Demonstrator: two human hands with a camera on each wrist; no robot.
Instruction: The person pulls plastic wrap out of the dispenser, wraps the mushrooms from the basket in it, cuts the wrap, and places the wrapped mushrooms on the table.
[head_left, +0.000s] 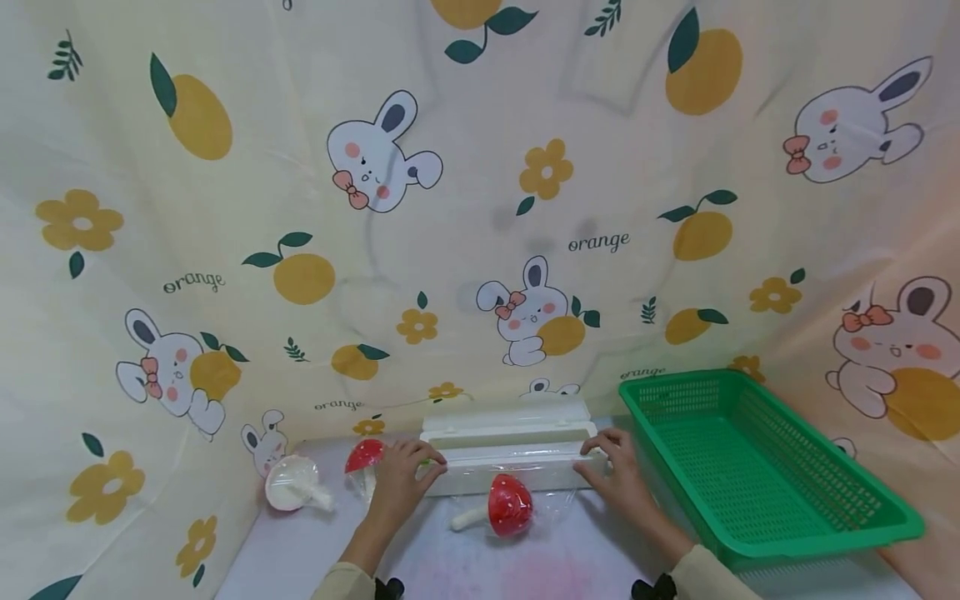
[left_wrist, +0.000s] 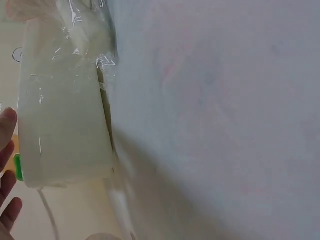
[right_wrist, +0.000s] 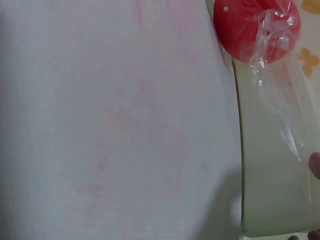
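A long white cling film dispenser (head_left: 517,479) lies across the table with its lid (head_left: 506,414) raised at the back. Clear cling film (right_wrist: 285,115) runs down its front to a red-capped toy mushroom (head_left: 511,506), which lies before it on its side, white stem pointing left. At the dispenser's left end my left hand (head_left: 401,475) pinches at the upper front edge, where the film lies. My right hand (head_left: 618,475) does the same at the right end, thumb in front and fingers above. Film partly covers the mushroom; the fingertips' contact is partly hidden.
To the left lie a pale film-wrapped mushroom (head_left: 288,485) and a second red-capped one (head_left: 365,457), partly behind my left hand. A green plastic basket (head_left: 780,467) stands at the right, close to my right forearm. A patterned cloth (head_left: 465,250) hangs behind.
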